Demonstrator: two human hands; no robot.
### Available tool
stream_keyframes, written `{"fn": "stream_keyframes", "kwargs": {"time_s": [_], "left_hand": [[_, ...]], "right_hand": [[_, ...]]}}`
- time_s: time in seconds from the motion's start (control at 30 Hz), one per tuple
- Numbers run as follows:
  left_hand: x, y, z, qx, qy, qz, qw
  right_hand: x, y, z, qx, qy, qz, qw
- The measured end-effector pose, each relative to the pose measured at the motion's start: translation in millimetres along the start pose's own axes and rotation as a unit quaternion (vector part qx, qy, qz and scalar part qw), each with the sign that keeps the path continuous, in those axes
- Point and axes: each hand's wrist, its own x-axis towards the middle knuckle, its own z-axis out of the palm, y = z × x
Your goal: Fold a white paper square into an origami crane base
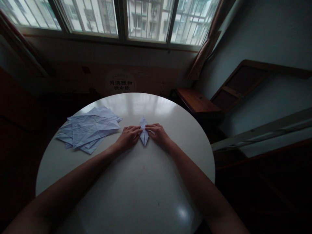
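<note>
A narrow, diamond-shaped piece of folded paper (pixel 144 138) lies on the white round table (pixel 131 182), its long points facing toward and away from me. A slit runs up from its near tip. My left hand (pixel 131 135) grips its left edge, fingers closed against the paper near its middle. From the other side, my right hand (pixel 157 133) presses on the right edge with thumb and fingers close together. Some fingertips are too small and dark to make out clearly. Left of my left hand lies a loose pile of creased paper sheets (pixel 94 128).
Beyond the table stands a cardboard box (pixel 151 78) with printed characters, under barred windows (pixel 148 21). A wooden bench (pixel 196 101) is at the right, beside a leaning wooden frame (pixel 240 81). Curtains hang at both sides.
</note>
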Motion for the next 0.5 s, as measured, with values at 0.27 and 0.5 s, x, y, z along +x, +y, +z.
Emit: {"fn": "stream_keyframes", "kwargs": {"time_s": [0.27,0.5], "left_hand": [[0.2,-0.9,0.3,-0.002,0.002,0.003,1.0],[0.4,0.7,-1.7,-0.003,-0.002,0.003,1.0]], "right_hand": [[0.6,2.0,1.4,-0.004,-0.001,-0.001,1.0],[0.2,1.7,1.4,-0.006,0.0,-0.002,1.0]]}}
